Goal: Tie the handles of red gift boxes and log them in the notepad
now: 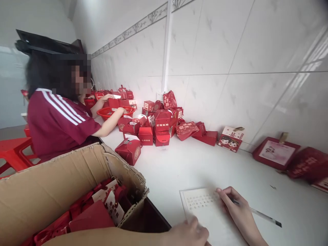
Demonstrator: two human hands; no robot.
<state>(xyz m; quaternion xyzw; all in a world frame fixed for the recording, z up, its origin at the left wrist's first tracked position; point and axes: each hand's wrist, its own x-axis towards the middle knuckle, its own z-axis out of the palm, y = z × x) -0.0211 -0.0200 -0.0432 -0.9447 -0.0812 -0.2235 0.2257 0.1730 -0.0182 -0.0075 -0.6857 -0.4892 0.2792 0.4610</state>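
Observation:
A sheet or pad of paper [205, 201] with rows of handwritten characters lies on the white table in front of me. My right hand [237, 210] is closed around a slim pen [265, 217] with a clear barrel and a dark end. Its thumb and forefinger meet at the paper's upper right edge. Blurred by motion, my left hand [189, 234] rests with curled fingers at the paper's lower left. Whatever may be in those fingers is hidden. My left forearm reaches across the front of a cardboard box [77, 164] holding red gift boxes [92, 218].
Several red gift boxes [146, 136] stand in a group across the white table [159, 177]. More boxes and a picture card box [230, 140] line the tiled wall. At left, a person [58, 112] in a maroon shirt reaches over a red basket [102, 112]. A red stool [15, 147] stands behind.

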